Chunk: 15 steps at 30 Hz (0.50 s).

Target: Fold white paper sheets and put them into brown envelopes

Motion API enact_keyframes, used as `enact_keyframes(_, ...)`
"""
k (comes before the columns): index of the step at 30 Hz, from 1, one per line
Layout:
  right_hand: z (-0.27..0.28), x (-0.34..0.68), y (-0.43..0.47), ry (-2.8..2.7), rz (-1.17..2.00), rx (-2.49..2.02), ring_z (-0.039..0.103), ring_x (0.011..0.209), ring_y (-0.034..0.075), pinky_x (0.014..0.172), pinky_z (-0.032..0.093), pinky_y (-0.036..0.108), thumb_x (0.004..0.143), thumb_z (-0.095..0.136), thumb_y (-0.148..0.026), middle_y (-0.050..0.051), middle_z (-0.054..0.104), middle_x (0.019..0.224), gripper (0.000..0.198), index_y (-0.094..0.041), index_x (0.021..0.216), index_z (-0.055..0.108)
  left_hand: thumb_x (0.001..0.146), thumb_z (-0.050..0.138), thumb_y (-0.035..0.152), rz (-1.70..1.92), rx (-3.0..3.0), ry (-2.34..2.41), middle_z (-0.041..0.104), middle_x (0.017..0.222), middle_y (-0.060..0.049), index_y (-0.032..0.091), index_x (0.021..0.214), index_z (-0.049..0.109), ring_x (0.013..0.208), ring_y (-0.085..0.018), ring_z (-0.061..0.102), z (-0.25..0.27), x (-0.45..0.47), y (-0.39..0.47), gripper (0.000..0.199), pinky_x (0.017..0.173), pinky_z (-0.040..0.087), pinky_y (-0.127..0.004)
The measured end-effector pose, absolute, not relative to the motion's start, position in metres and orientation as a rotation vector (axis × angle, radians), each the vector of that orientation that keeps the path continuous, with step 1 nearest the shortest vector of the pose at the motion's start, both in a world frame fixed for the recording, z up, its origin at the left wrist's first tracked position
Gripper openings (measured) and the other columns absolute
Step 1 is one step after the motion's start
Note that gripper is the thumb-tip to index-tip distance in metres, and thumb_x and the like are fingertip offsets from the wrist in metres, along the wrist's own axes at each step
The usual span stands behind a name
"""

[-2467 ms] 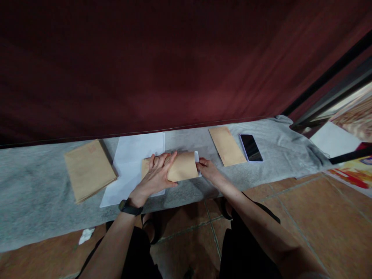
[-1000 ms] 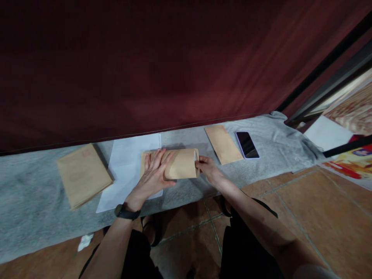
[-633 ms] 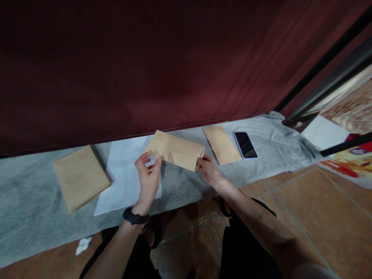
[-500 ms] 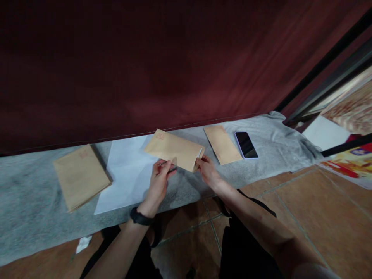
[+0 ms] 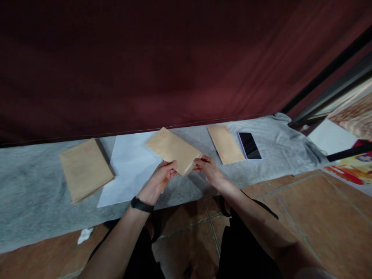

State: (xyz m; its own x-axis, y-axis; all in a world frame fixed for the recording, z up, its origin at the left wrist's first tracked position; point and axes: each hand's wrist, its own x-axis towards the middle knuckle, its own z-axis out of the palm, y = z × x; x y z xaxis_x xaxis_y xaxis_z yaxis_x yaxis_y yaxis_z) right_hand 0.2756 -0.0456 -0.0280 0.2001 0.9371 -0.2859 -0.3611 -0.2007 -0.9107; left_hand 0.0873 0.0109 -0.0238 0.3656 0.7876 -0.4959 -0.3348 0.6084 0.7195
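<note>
A brown paper envelope (image 5: 177,149) with a small red print at its far corner is held up over the grey cloth, tilted. My left hand (image 5: 163,174) is closed on its near long edge, thumb on top. At the right end, where a pale strip shows along the edge, my right hand (image 5: 207,166) pinches the envelope's corner. Under its left part lies a sheet of white paper (image 5: 128,166). To the left rests a stack of brown envelopes (image 5: 87,170), and a single brown envelope (image 5: 226,144) lies to the right of my right hand.
A smartphone (image 5: 250,146) in a light purple case lies beyond the single envelope. Grey cloth (image 5: 279,143) covers the long narrow surface, backed by a dark red fabric wall (image 5: 174,69). Crumpled white tissue (image 5: 85,235) is on the tiled floor (image 5: 308,205). Colourful printed boards (image 5: 351,168) stand at right.
The envelope in my hands has turned slightly, its right end now lower and facing me with a pale strip showing. The view has shifted a little.
</note>
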Motion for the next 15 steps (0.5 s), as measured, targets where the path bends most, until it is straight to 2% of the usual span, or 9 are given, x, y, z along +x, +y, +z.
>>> enact_keyframes(4, -0.026, 0.273, -0.045, -0.548, 1.364, -1.259, 0.063, 0.057, 0.013, 0.055, 0.057, 0.024, 0.065, 0.078, -0.035, 0.0, 0.071, 0.072, 0.022, -0.019, 0.077, 0.068, 0.075, 0.078, 0.016, 0.742, 0.594, 0.944, 0.078, 0.094, -0.009, 0.014, 0.106, 0.067, 0.082, -0.02, 0.075, -0.021, 0.085, 0.012, 0.033, 0.075, 0.06, -0.03)
enact_keyframes(10, -0.029, 0.267, -0.043, -0.524, 1.332, -1.274, 0.065, 0.061, 0.014, 0.057, 0.058, 0.026, 0.068, 0.076, -0.034, 0.0, 0.071, 0.075, 0.021, -0.019, 0.081, 0.067, 0.074, 0.078, 0.013, 0.735, 0.583, 0.958, 0.078, 0.093, -0.01, 0.013, 0.102, 0.067, 0.082, -0.02, 0.075, -0.021, 0.087, 0.011, 0.03, 0.076, 0.06, -0.031)
enact_keyframes(15, -0.034, 0.262, -0.042, -0.489, 1.314, -1.282, 0.063, 0.059, 0.013, 0.053, 0.056, 0.024, 0.07, 0.074, -0.033, -0.001, 0.069, 0.076, 0.018, -0.021, 0.081, 0.067, 0.073, 0.079, 0.013, 0.746, 0.591, 0.927, 0.078, 0.099, -0.01, 0.014, 0.106, 0.067, 0.083, -0.021, 0.075, -0.022, 0.086, 0.011, 0.035, 0.076, 0.061, -0.032)
